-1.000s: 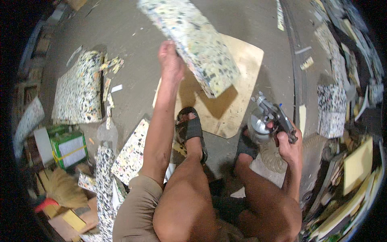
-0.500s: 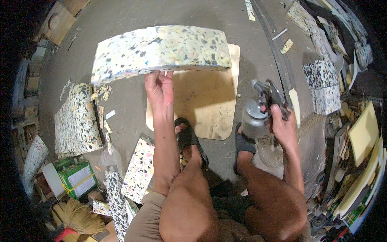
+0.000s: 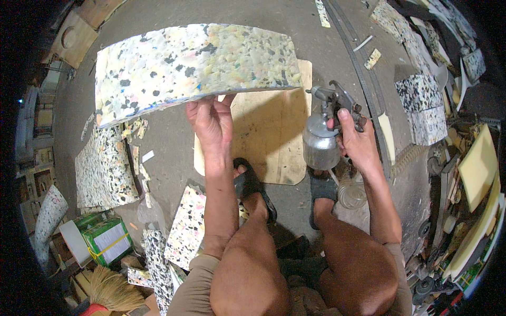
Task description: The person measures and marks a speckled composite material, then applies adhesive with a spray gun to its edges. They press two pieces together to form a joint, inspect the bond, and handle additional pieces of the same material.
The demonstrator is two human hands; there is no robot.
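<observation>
Nearest, I count two dark sandals (image 3: 247,185), one on each foot, with one coiled hose (image 3: 354,194) near the right one. Beyond, one right hand (image 3: 359,143) has its fingers wrapped around one spray gun (image 3: 320,131), whose single metal cup hangs below the nozzle. One left hand (image 3: 212,125) grasps one speckled foam slab (image 3: 195,68) by its near edge, fingertips partly hidden by it. I see the slab raised over one pale board (image 3: 263,145) on the floor (image 3: 284,206). Farther off lie one short speckled offcut (image 3: 373,59) and one longer speckled strip (image 3: 322,13).
</observation>
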